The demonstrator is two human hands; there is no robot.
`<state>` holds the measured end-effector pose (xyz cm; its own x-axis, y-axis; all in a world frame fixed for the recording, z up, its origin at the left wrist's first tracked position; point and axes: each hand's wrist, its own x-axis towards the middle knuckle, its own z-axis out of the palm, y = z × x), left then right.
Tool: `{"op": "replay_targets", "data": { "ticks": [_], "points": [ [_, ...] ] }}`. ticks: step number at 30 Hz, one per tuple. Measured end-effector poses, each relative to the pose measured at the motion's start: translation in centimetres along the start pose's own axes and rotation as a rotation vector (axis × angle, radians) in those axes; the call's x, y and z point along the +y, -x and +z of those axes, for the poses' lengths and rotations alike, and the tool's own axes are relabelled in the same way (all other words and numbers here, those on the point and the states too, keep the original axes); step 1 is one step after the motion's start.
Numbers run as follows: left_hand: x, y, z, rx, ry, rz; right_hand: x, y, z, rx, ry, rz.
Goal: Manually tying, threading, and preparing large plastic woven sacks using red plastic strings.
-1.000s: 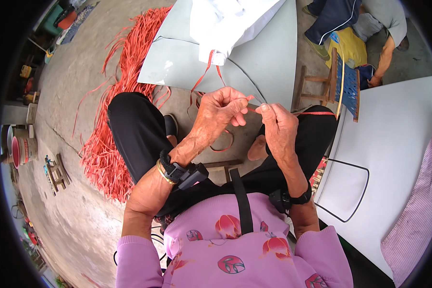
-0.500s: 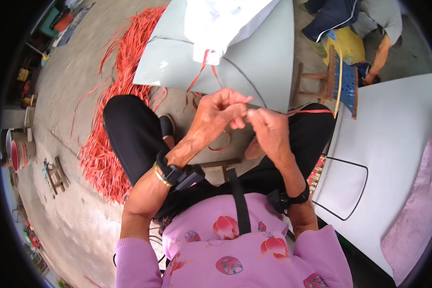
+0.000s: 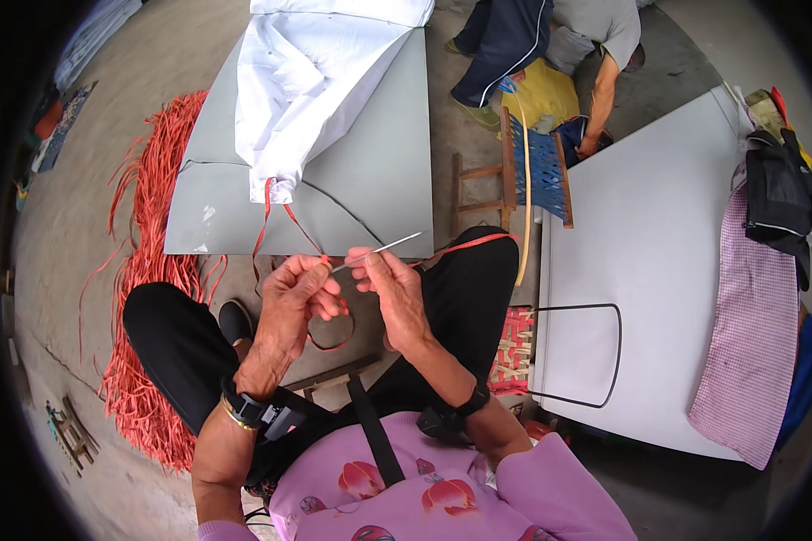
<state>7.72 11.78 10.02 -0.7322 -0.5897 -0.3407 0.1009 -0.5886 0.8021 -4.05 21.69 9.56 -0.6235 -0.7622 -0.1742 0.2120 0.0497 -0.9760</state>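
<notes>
Between my raised hands, over my lap, lies a thin pointed metal needle (image 3: pixel 400 242). My right hand (image 3: pixel 395 296) pinches it, with the tip sticking out to the upper right. The needle's other end reaches my left hand (image 3: pixel 290 302), whose thumb and fingers are closed on a red strip (image 3: pixel 260 233). That strip loops up to the gathered end of a white cloth bundle (image 3: pixel 298 99), beyond my hands. Another red strip (image 3: pixel 474 242) crosses my right thigh towards my right hand. Whether it is threaded in the needle is too small to tell.
The white bundle rests on a grey board (image 3: pixel 383 194). A heap of red strips (image 3: pixel 153 361) covers the floor at left. A wooden stool with blue webbing (image 3: pixel 539 167) stands ahead right, near a bending person (image 3: pixel 595 90). At right is a white tabletop (image 3: pixel 645 261) with checked cloth (image 3: pixel 749 334).
The needle now shows in my right hand, where only red strip was visible before. My hands have moved slightly apart. The whole view has shifted, so the scene sits further left and lower.
</notes>
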Motion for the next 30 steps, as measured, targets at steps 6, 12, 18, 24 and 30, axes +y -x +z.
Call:
{"op": "replay_targets", "data": {
  "ticks": [6,12,18,24,30],
  "points": [
    [0.2,-1.0,-2.1,0.220,0.179,0.128,0.0,0.0,-0.8,-0.093,-0.017,-0.087],
    [3.1,-0.6,0.4,0.131,-0.381,0.405,-1.3,-0.1,-3.1,-0.012,0.312,-0.275],
    [-2.5,-0.3,1.8,-0.478,-0.358,-0.096,-3.0,0.0,-1.8,-0.136,0.178,-0.125],
    [0.4,0.7,-0.4,-0.629,-0.443,-0.284,-4.4,0.3,-7.9,-0.064,-0.298,-0.065],
    [0.6,1.9,-0.5,-0.630,-0.717,-0.186,-6.0,3.9,-13.8,0.191,-0.113,0.015]
  ]
}}
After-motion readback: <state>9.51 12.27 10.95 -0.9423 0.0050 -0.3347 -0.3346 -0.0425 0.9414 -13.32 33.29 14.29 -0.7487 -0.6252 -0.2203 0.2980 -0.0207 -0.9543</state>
